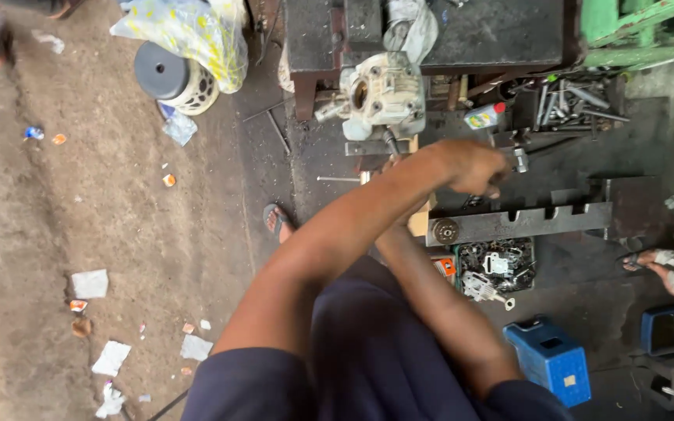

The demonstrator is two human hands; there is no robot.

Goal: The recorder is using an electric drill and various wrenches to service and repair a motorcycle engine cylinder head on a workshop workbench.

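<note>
The small metal tool (518, 160) is lying just right of the pale engine casing (382, 100), long axis roughly upright in frame, tip pointing toward the notched steel bar (520, 224) below. I am curling my left hand (470, 165) closed around it. My right hand is passing behind the left forearm; its grip I cannot tell. I judge the tool could slip, since my crossed arms are hiding the contact point. A blue stool (549, 360) is sitting well below the casing.
</note>
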